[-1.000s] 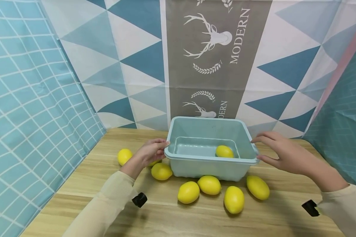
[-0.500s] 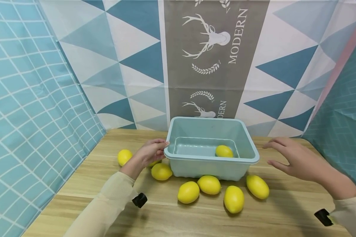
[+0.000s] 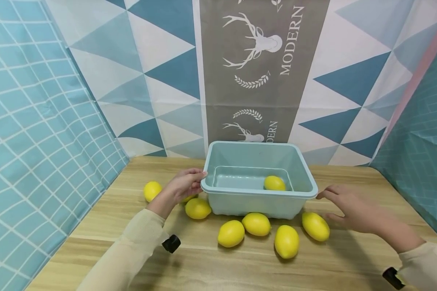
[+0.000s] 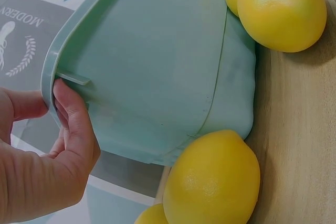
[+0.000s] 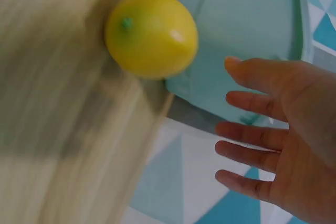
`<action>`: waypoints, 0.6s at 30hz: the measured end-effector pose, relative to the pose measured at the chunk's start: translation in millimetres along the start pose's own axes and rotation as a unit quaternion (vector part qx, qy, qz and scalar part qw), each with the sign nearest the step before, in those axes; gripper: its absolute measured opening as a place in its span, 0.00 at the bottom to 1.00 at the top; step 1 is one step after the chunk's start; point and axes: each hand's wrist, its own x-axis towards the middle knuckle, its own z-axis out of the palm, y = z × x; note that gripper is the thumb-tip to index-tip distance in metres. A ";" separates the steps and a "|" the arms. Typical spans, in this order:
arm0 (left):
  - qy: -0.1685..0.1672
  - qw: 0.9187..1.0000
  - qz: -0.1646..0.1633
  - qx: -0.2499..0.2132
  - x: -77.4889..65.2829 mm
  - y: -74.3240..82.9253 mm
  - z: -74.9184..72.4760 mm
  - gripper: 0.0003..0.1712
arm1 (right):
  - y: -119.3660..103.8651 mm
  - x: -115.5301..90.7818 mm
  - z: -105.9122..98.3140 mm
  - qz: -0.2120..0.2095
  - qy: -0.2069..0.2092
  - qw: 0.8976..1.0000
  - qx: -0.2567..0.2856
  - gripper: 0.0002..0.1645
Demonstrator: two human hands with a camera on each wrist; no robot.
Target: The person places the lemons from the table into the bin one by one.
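A light blue-green plastic bin [image 3: 255, 204] stands near the back of the wooden table with one lemon [image 3: 274, 183] inside. My left hand [image 3: 183, 186] pinches the bin's left rim between thumb and fingers; in the left wrist view the fingertips curl under the rim's lip. My right hand [image 3: 353, 208] hovers beside the bin's right front corner, fingers spread and holding nothing. Closest to it lies a lemon [image 3: 315, 226], which the right wrist view shows just off the fingertips. In front of the bin lie more lemons [image 3: 286, 241], and a lemon [image 4: 212, 179] sits against its left side.
Several lemons lie loose on the wooden table [image 3: 218, 270], including one lemon [image 3: 152, 191] at far left beyond my left wrist. A patterned cloth backdrop [image 3: 175, 81] rises behind the bin. Tile-print sheets hang at the left [image 3: 40, 121] and right sides.
My right hand has left the bin's right rim, moved off to the right, then come lower and back toward the lemon there. The left hand keeps its hold on the rim.
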 end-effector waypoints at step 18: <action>-0.001 1.000 0.003 0.003 0.1 -0.8 -0.9 0.23 | -23.6 3.0 28.3 0.042 -0.085 0.992 0.083 0.24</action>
